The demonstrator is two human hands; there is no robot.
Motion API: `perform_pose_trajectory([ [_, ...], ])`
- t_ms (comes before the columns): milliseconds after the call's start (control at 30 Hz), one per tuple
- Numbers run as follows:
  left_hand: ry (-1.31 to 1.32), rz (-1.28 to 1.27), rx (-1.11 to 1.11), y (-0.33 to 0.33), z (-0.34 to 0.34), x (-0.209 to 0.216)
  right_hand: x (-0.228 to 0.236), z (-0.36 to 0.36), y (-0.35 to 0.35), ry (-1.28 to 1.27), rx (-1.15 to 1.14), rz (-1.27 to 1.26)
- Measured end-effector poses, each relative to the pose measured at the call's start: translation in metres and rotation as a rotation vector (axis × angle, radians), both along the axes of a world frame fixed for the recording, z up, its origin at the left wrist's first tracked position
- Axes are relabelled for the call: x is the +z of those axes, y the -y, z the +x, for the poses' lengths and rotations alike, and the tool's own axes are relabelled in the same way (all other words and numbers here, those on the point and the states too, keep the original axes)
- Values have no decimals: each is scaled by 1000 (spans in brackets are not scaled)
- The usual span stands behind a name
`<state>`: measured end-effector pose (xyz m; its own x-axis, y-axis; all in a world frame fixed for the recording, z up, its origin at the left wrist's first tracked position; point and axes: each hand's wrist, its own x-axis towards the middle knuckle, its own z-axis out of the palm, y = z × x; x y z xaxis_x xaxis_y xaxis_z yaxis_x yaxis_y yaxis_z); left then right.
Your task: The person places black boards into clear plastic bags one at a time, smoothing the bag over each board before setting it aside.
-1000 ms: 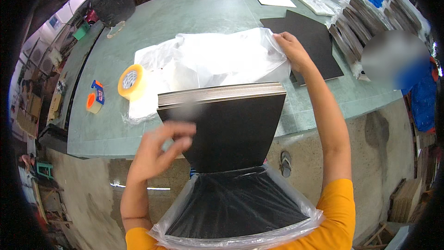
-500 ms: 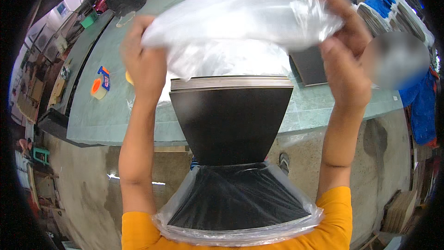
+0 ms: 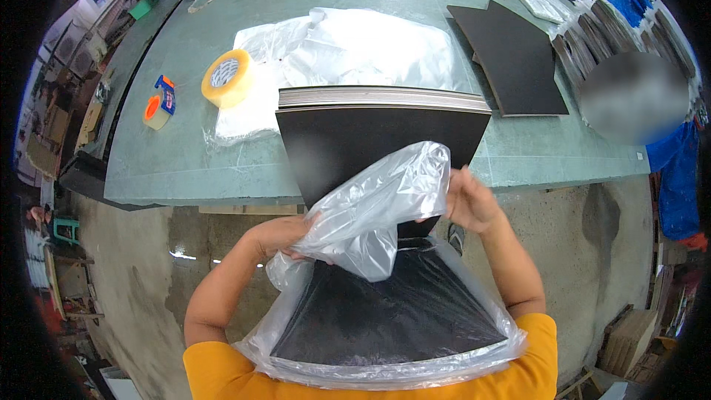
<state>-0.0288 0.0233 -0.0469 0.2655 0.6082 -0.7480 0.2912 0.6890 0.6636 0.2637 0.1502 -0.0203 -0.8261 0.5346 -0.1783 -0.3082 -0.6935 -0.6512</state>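
Green table point(image 3: 163, 167) ahead, left hand point(image 3: 281, 235) and right hand point(image 3: 472, 201) hold plastic point(image 3: 378, 196) (crumpled).

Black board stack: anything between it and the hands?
Yes, the clear plastic bag: gripped by the left hand, with the right hand at its edge, it covers part of the black board stack in this view.
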Motion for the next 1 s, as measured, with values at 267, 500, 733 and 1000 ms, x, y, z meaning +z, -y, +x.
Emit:
perform_pose_trajectory([
  [267,-254,714,-317,-1,13,-2,-4,-24,11,364,-118,506],
  [500,163,994,426,-33,80,22,6,-48,30,308,-22,605],
  [733,233,650,465,-45,57,37,-6,-34,27,207,100,444],
  [1000,59,831,429,-29,52,28,2,-44,20,-7,-124,146],
])
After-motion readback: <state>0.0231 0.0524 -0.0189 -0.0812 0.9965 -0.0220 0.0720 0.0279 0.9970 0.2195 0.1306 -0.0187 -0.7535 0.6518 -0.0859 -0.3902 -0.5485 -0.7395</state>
